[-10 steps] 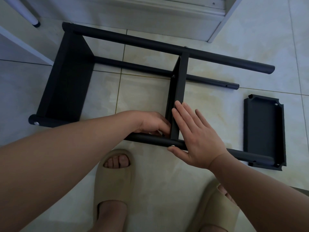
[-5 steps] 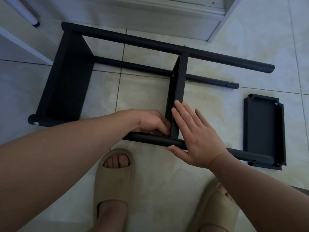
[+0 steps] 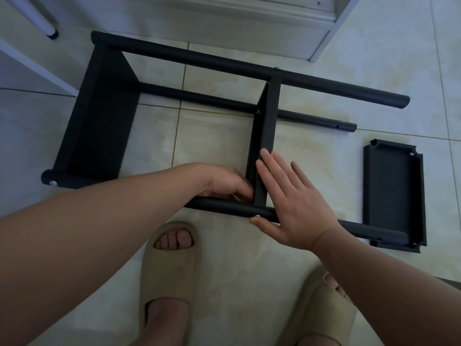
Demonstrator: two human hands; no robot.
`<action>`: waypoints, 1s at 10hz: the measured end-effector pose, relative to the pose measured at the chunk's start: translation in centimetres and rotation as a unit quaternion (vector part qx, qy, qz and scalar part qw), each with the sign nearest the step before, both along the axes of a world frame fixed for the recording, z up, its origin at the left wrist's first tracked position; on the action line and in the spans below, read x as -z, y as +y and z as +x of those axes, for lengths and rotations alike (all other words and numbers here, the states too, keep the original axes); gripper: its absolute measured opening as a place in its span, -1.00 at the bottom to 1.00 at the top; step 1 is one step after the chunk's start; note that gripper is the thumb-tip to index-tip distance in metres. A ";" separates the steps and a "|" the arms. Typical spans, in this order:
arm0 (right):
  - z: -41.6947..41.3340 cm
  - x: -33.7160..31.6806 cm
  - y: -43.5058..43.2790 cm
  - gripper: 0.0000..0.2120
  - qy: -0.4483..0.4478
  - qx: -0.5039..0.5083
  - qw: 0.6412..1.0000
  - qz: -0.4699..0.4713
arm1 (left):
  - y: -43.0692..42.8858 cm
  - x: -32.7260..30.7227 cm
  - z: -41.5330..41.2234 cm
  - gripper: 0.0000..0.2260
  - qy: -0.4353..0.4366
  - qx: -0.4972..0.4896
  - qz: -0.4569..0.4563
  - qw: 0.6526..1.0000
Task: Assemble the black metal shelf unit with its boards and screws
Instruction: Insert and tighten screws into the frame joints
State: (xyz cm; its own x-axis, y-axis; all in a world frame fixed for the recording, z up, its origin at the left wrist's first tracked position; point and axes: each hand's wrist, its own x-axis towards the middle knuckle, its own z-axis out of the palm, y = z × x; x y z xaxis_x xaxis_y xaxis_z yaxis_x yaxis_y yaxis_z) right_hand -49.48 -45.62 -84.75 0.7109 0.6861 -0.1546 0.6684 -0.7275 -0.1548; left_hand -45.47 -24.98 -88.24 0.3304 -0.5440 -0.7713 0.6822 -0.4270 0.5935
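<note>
Looking down at a black shelf frame lying on its side on the floor. Pressing the right hand flat against the middle board, fingers straight and close together, thumb touching the near pole just beside a small screw. Reaching the left hand in from the other side of that board, down in the corner where board and pole are meeting. Hiding the left fingertips behind the board, so cannot tell if holding something or nothing. Seeing a big end board already sitting between the poles at the left. Seeing one loose board lying flat on the floor at the right, under the end of the near pole. Standing in two tan slippers close to the near pole. Facing white furniture at the far side.
</note>
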 end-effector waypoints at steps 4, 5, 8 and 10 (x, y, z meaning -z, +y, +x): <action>0.0 -0.1 0.1 -0.12 -0.001 0.000 1.000 -0.004 | 0.1 0.1 0.0 -0.86 -0.036 -0.015 0.014 0.999; 0.0 -0.1 0.0 -0.12 0.002 0.001 1.000 -0.005 | 0.0 0.2 0.0 -0.86 -0.025 -0.025 0.004 0.999; 0.0 -0.2 0.1 -0.12 0.005 0.001 1.000 0.000 | 0.1 0.4 0.1 -0.82 0.007 -0.053 -0.040 0.998; 0.0 -0.1 0.1 -0.11 0.002 0.002 1.000 0.002 | -0.1 0.6 0.0 -0.80 -0.014 -0.020 -0.009 1.000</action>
